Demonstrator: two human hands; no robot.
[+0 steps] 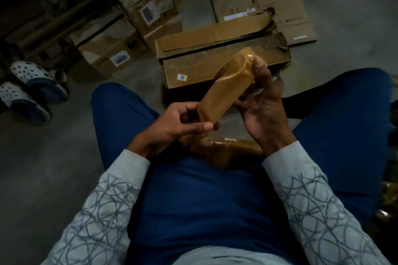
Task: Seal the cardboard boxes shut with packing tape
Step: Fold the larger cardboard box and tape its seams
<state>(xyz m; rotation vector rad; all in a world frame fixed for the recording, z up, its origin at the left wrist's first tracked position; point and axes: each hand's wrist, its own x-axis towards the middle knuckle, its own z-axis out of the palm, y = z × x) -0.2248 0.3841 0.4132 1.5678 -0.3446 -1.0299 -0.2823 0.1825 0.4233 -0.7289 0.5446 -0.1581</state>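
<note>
I sit on the floor with a strip of brown packing tape (228,84) stretched between my hands above my lap. My left hand (181,122) pinches its near lower end. My right hand (262,101) grips the far upper end, thumb up at the crumpled top. Another brown tape-wrapped bundle (226,150) lies in my lap under the hands. A cardboard box (204,64) with its flaps closed along a dark seam sits on the floor just beyond my knees.
Two taller cardboard boxes (150,6) (107,47) with barcode labels stand at the back left. Flattened cardboard (280,11) lies behind the near box. A pair of white perforated clogs (30,90) sits at the left. Brown packets (387,196) show at the right edge.
</note>
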